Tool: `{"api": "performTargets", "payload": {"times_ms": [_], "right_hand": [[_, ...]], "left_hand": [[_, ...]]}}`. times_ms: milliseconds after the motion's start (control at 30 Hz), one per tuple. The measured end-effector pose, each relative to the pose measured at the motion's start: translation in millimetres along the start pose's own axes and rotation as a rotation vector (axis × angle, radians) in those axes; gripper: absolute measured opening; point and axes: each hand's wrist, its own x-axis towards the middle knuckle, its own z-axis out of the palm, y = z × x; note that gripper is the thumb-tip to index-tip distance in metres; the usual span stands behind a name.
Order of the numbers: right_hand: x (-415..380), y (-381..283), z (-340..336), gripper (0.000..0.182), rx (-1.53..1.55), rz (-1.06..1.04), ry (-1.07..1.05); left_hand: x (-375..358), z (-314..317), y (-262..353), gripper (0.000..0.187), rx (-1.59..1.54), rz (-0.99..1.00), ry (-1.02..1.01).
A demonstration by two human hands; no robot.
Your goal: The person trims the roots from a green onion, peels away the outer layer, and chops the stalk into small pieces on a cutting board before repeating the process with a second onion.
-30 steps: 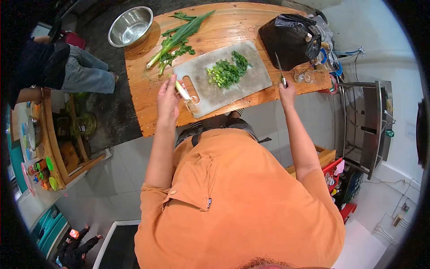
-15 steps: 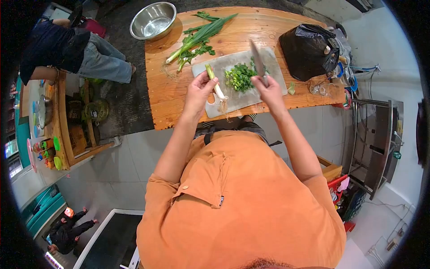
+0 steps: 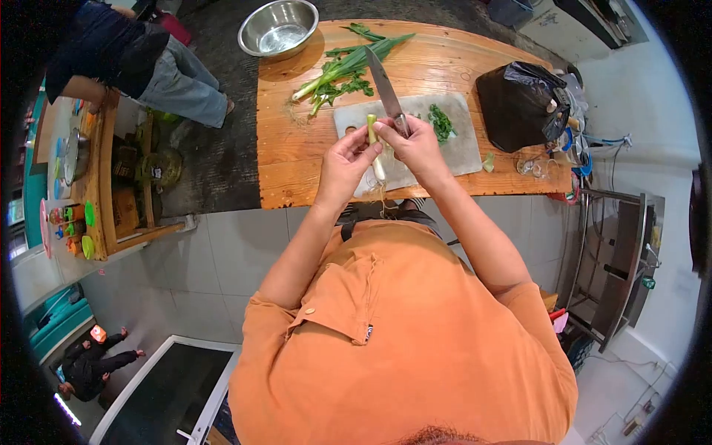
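My left hand (image 3: 350, 167) pinches a short scallion stalk (image 3: 377, 162), its white root end hanging toward me near the table's front edge. Close beside it, my right hand (image 3: 415, 148) grips a kitchen knife (image 3: 385, 85) by the handle, with the blade pointing up and away. The right thumb and fingers reach the top of the stalk. Under both hands lies a pale cutting board (image 3: 461, 152). Chopped greens (image 3: 441, 122) show on it past my right hand, which hides part of the pile.
Whole scallions with leafy herbs (image 3: 348, 68) lie at the table's far left, near a steel bowl (image 3: 279, 30). A black plastic bag (image 3: 521, 107) stands on the right, with small glasses (image 3: 530, 167) before it. Another person (image 3: 148, 63) stands left, by a wooden stand (image 3: 111, 174).
My right hand has moved left with the knife to meet the scallion stalk. The stalk is now more upright between both hands, and the view has shifted slightly.
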Motion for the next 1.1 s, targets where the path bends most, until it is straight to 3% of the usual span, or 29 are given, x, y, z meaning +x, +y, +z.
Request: {"api": "performTargets", "payload": {"times_ms": [267,333,667,767,833,900,1100], "right_hand": [[1.3,-0.1,17.4,0.018,0.016,-0.03,0.013],[1.1,-1.9,17.4,0.018,0.009,-0.041,0.014],[6.9,2.2,11.1,0.015,-0.018,-0.07,0.007],[2.4,-4.8,9.8,0.016,0.052,-0.007,-0.008],[-2.0,-9.7,7.5,0.016,0.118,0.062,-0.022],[-6.1,-12.9,4.2,0.016,0.187,0.141,-0.102],[-11.7,-11.3,10.6,0.014,0.049,0.088,-0.085]], "left_hand": [[-10.7,-13.0,-5.2,0.041,0.03,0.13,0.058],[-13.0,-13.2,-1.2,0.04,0.22,0.207,0.09],[-11.6,-13.5,7.1,0.039,0.394,0.278,0.06],[-9.2,-13.4,5.5,0.039,0.26,0.277,0.016],[-8.6,-10.4,10.9,0.04,-0.001,0.136,-0.013],[-10.5,-9.9,16.0,0.041,-0.008,0.113,-0.005],[-9.0,-13.3,10.5,0.045,0.022,0.126,0.001]]}}
